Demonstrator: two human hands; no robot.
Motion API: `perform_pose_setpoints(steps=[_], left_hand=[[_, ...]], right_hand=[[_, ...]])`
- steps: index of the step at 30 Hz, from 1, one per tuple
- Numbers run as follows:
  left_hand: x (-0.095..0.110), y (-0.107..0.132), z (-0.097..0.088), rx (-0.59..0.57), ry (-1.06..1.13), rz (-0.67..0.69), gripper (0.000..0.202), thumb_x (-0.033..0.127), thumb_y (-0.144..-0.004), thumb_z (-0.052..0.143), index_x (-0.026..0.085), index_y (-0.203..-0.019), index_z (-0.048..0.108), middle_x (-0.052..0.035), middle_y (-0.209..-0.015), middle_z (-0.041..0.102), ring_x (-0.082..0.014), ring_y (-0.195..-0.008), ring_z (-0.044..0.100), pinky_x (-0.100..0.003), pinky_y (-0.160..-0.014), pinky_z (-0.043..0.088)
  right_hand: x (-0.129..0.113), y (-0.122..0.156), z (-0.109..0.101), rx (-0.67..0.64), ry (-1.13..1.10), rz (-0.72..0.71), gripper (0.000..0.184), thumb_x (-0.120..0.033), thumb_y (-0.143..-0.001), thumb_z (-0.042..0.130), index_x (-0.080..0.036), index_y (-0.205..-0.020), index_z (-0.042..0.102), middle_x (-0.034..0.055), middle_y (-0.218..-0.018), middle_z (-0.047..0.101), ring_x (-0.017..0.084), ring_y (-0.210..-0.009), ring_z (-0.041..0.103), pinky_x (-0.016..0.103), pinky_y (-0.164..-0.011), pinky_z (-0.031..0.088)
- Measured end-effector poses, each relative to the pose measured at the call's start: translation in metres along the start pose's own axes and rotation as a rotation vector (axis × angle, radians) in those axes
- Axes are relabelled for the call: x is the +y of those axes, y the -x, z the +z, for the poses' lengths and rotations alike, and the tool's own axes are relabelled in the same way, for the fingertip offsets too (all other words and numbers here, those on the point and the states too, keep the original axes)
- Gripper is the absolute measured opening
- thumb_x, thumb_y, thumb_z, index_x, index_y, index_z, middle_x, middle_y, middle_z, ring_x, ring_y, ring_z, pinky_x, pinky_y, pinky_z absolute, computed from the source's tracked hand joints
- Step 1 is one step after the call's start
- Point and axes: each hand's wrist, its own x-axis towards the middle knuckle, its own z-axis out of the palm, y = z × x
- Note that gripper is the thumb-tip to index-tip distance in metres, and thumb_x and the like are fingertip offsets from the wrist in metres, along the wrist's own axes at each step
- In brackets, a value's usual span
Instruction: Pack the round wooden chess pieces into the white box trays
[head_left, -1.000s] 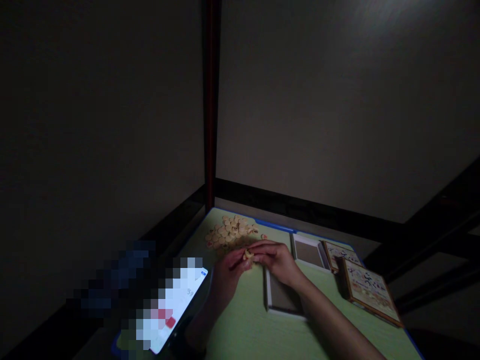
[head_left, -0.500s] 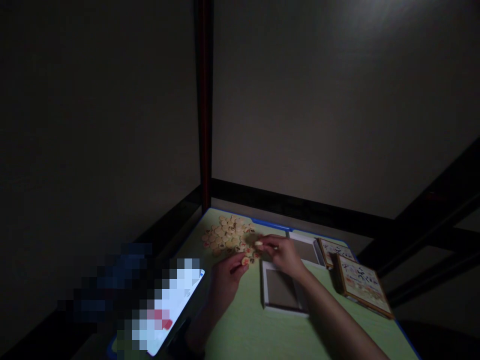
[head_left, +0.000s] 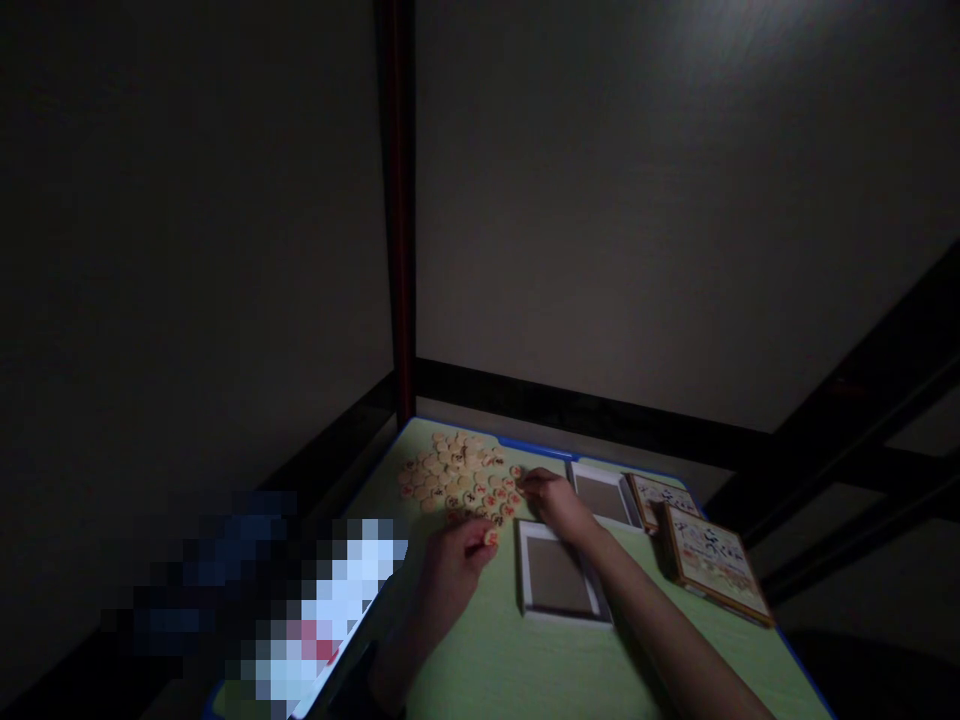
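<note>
A heap of round, pale wooden xiangqi pieces (head_left: 442, 470), with red or black characters on many of them, lies toward the far left of a green-topped table (head_left: 480, 650). My left hand (head_left: 454, 565) is at the near side of the heap, thumb and fingers closed on one xiangqi piece (head_left: 490, 538) marked in red. At the heap's right edge is my right hand (head_left: 553, 500), its fingertips pinched together low over the table. They seem to grip a xiangqi piece, mostly hidden by the fingers.
Under my right forearm sits an open shallow box tray (head_left: 523, 585), with a second tray (head_left: 631, 510) behind it. Two printed boxes (head_left: 720, 565) overlap at the right. A lit, blurred screen (head_left: 352, 590) is at the left edge. Walls meet behind the table.
My left hand has drawn slightly nearer with its piece. My right fingertips have come down beside the heap, and more character-marked pieces show between the hands. The view has shifted a little.
</note>
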Motion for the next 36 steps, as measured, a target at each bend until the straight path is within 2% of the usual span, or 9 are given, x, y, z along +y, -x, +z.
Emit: perform_pose_setpoints(steps=[5,13,17,20,23,26,31,34,36], left_hand=[[-0.004,-0.001,0.002,-0.039,0.016,0.015,0.02,0.02,-0.075,0.058,0.019,-0.089,0.072,-0.004,-0.086,0.077,-0.0204,-0.083,0.072,-0.032,-0.079,0.059],[-0.004,-0.001,0.001,-0.025,0.052,0.034,0.019,0.021,-0.073,0.058,0.019,-0.087,0.072,-0.0038,-0.085,0.077,-0.0205,-0.082,0.072,-0.032,-0.078,0.058],[0.001,-0.002,0.0,0.049,0.114,-0.02,0.021,0.019,-0.068,0.063,0.018,-0.088,0.07,-0.0049,-0.083,0.076,-0.0212,-0.08,0.073,-0.032,-0.077,0.058],[0.007,-0.003,-0.001,0.09,0.217,-0.056,0.022,0.022,-0.064,0.069,0.018,-0.084,0.063,-0.0053,-0.078,0.075,-0.0216,-0.076,0.073,-0.032,-0.072,0.058],[0.01,-0.003,-0.003,0.074,0.342,-0.073,0.03,0.028,-0.06,0.075,0.019,-0.079,0.053,-0.0043,-0.073,0.074,-0.0208,-0.072,0.072,-0.029,-0.067,0.056],[0.011,-0.003,-0.006,0.031,0.421,-0.11,0.042,0.029,-0.055,0.079,0.021,-0.078,0.045,0.0,-0.064,0.07,-0.0186,-0.065,0.069,-0.027,-0.061,0.054],[0.007,-0.001,-0.005,-0.047,0.384,-0.097,0.039,0.035,-0.061,0.076,0.021,-0.082,0.046,-0.0038,-0.076,0.073,-0.0197,-0.071,0.07,-0.029,-0.064,0.055],[0.002,0.001,-0.001,0.004,0.204,0.017,0.025,0.036,-0.071,0.067,0.021,-0.083,0.051,-0.0055,-0.08,0.073,-0.0198,-0.076,0.07,-0.029,-0.066,0.054],[-0.001,0.002,0.0,0.042,0.034,0.092,0.015,0.035,-0.078,0.059,0.021,-0.083,0.054,-0.0046,-0.075,0.071,-0.0192,-0.072,0.069,-0.028,-0.064,0.052]], right_hand=[[0.002,0.003,-0.001,-0.01,-0.035,-0.067,0.04,-0.002,-0.082,0.048,-0.017,-0.105,0.077,0.0131,-0.117,0.071,0.023,-0.109,0.066,0.034,-0.097,0.052],[-0.006,0.002,-0.009,0.004,-0.139,-0.026,0.041,-0.001,-0.08,0.048,-0.016,-0.106,0.077,0.0132,-0.112,0.074,0.025,-0.109,0.068,0.037,-0.098,0.051],[-0.033,0.007,-0.024,0.042,-0.238,-0.003,0.036,-0.003,-0.079,0.053,-0.016,-0.103,0.076,0.0126,-0.105,0.075,0.024,-0.1,0.069,0.035,-0.091,0.053],[-0.064,0.015,-0.037,-0.069,-0.372,-0.133,0.047,0.002,-0.072,0.056,-0.019,-0.111,0.073,0.0065,-0.101,0.074,0.019,-0.092,0.069,0.028,-0.083,0.053],[-0.09,0.023,-0.042,-0.145,-0.333,-0.253,0.056,0.003,-0.074,0.058,-0.024,-0.122,0.068,0.0069,-0.116,0.069,0.02,-0.109,0.063,0.029,-0.094,0.049],[-0.1,0.029,-0.04,-0.146,-0.235,-0.28,0.042,-0.004,-0.085,0.056,-0.023,-0.121,0.068,0.0083,-0.117,0.068,0.02,-0.111,0.062,0.028,-0.097,0.047],[-0.081,0.023,-0.039,-0.139,-0.14,-0.214,0.029,-0.004,-0.085,0.052,-0.018,-0.101,0.072,0.008,-0.101,0.07,0.018,-0.094,0.065,0.024,-0.084,0.048],[-0.052,0.01,-0.042,-0.099,-0.056,0.008,0.026,0.001,-0.077,0.053,-0.015,-0.089,0.071,0.0088,-0.095,0.071,0.018,-0.089,0.064,0.023,-0.08,0.045],[-0.032,0.001,-0.041,-0.152,0.053,0.168,0.027,0.001,-0.075,0.051,-0.014,-0.084,0.071,0.0079,-0.088,0.072,0.017,-0.082,0.063,0.023,-0.073,0.042]])
